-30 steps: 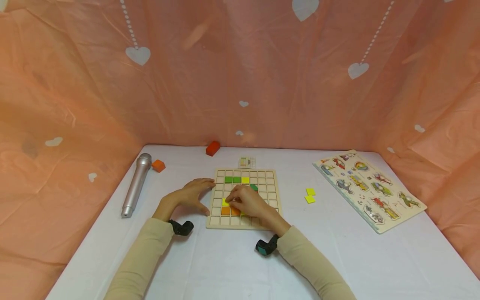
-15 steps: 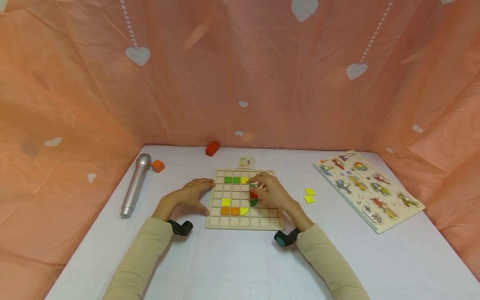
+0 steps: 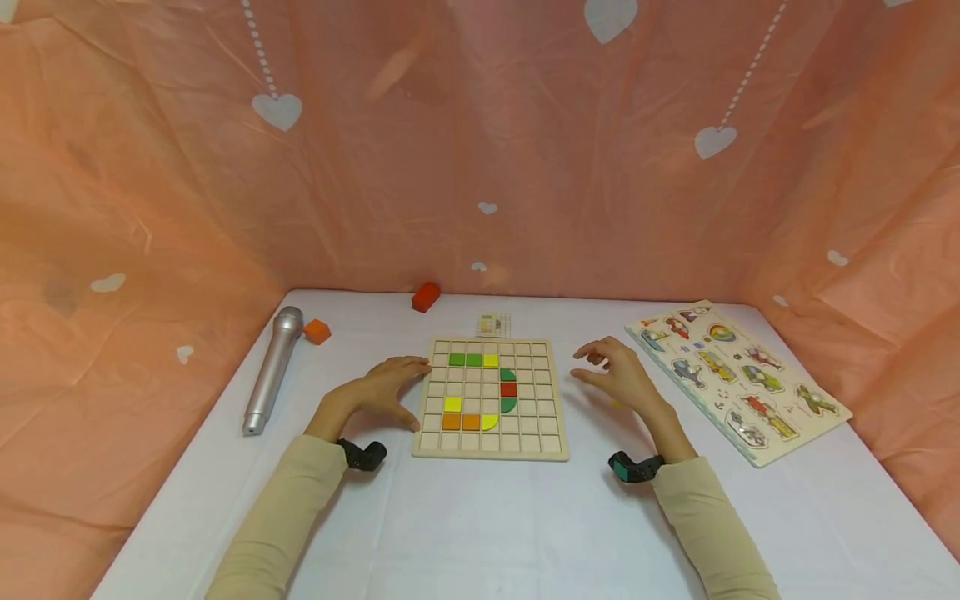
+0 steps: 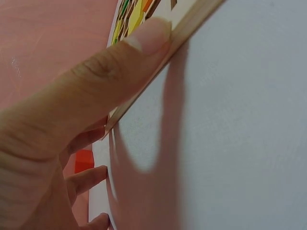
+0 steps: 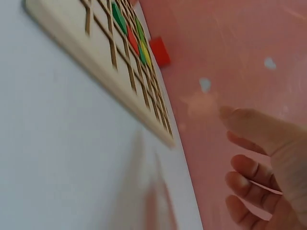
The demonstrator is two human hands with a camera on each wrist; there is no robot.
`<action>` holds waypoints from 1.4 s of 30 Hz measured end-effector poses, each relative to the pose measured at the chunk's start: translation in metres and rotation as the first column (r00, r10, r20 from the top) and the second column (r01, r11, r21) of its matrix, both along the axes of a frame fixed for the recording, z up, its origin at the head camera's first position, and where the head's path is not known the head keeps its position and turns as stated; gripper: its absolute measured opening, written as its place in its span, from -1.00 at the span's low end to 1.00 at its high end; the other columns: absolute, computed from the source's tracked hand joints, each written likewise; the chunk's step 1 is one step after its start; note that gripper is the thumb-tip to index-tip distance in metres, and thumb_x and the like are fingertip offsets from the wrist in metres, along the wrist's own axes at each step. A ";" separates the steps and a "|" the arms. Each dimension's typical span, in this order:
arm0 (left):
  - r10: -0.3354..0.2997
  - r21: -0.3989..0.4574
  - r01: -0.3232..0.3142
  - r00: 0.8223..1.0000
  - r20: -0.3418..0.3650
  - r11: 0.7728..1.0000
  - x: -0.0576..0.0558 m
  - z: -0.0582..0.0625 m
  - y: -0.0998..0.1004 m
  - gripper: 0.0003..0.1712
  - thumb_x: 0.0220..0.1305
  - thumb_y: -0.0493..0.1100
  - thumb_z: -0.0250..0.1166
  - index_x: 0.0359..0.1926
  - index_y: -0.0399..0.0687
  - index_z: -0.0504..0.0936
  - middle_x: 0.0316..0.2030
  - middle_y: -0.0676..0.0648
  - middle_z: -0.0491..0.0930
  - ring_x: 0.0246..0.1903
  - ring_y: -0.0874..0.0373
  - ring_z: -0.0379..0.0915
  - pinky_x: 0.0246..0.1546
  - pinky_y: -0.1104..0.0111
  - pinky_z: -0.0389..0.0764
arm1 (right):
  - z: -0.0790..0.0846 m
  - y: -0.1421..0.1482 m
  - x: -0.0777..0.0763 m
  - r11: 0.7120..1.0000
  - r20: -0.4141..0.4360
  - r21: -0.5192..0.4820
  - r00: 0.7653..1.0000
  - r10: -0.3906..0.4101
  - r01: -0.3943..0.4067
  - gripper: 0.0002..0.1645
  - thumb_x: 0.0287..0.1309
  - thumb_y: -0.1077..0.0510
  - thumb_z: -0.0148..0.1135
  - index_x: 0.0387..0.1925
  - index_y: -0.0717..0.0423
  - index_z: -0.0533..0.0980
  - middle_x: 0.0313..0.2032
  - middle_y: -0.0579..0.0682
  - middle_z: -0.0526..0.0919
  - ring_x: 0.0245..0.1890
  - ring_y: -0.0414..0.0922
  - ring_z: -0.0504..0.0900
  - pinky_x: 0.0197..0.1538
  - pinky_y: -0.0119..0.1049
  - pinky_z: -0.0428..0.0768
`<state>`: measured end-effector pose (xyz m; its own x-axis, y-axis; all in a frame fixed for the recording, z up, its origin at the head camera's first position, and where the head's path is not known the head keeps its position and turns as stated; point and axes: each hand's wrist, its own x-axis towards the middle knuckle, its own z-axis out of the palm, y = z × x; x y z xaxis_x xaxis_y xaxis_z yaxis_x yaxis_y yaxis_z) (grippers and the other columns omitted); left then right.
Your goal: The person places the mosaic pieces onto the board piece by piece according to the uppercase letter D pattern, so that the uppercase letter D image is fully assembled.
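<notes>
A wooden grid board (image 3: 536, 433) lies in the middle of the table. My left hand (image 3: 378, 390) touches its left side, thumb (image 4: 148, 38) against the edge and fingers spread. In the grid sit two green squares and a yellow square (image 3: 491, 360) at the back. A red square (image 3: 508, 389) lies between two dark green rounded tiles. Nearer the front are a yellow square (image 3: 453, 404), two orange squares (image 3: 471, 422) and a yellow rounded tile (image 3: 489, 422). My right hand (image 3: 621, 377) hovers right of the board, fingers loosely bent, holding nothing. A yellow tile (image 3: 617, 404) below it is mostly hidden.
A small pattern card (image 3: 493, 324) lies behind the board, a red block (image 3: 425, 297) farther back. On the left are a silver microphone (image 3: 273, 367) and an orange block (image 3: 317, 332). A picture puzzle board (image 3: 738, 379) lies at the right. Fabric (image 3: 480, 150) hangs behind the table.
My right hand has moved from the yellow square at the front left of the grid, across the board, to beyond its right edge. My left hand has stayed in place.
</notes>
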<state>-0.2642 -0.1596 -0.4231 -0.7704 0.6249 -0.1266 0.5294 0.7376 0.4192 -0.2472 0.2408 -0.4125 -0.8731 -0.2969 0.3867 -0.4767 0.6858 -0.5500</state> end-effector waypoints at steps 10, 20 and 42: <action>0.001 -0.005 -0.001 1.000 0.000 1.000 0.001 0.002 0.000 0.11 -0.22 0.14 0.52 0.33 -0.19 0.23 0.36 -0.18 0.14 0.34 -0.18 -0.04 0.32 -0.06 0.04 | -0.013 0.038 0.000 0.989 0.080 0.052 0.987 -0.140 0.136 -0.70 -0.03 0.19 0.39 -0.22 0.24 0.58 -0.36 0.13 0.54 -0.37 -0.05 0.47 -0.31 -0.24 0.45; 0.019 -0.007 -0.019 1.000 0.020 1.000 0.003 0.001 0.001 0.12 -0.22 0.13 0.53 0.34 -0.17 0.22 0.36 -0.17 0.13 0.35 -0.16 -0.04 0.33 -0.05 0.05 | -0.022 0.053 0.001 0.956 0.187 0.165 0.944 -0.272 0.243 -0.59 -0.04 0.04 0.40 -0.23 0.25 0.56 -0.48 0.03 0.53 -0.45 -0.08 0.42 -0.40 -0.29 0.35; 0.022 -0.015 -0.022 1.000 0.017 1.000 0.003 0.004 0.002 0.11 -0.21 0.11 0.53 0.34 -0.18 0.22 0.36 -0.18 0.13 0.35 -0.17 -0.06 0.33 -0.06 0.03 | -0.014 0.017 -0.008 0.997 0.170 0.028 0.983 -0.075 0.071 -0.69 -0.14 0.24 0.42 -0.25 0.24 0.63 -0.32 0.09 0.62 -0.33 -0.07 0.55 -0.26 -0.27 0.55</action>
<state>-0.2611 -0.1574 -0.4193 -0.7814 0.6059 -0.1491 0.5061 0.7552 0.4167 -0.2548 0.2577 -0.4265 -0.9453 -0.2369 0.2241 -0.3255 0.7278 -0.6036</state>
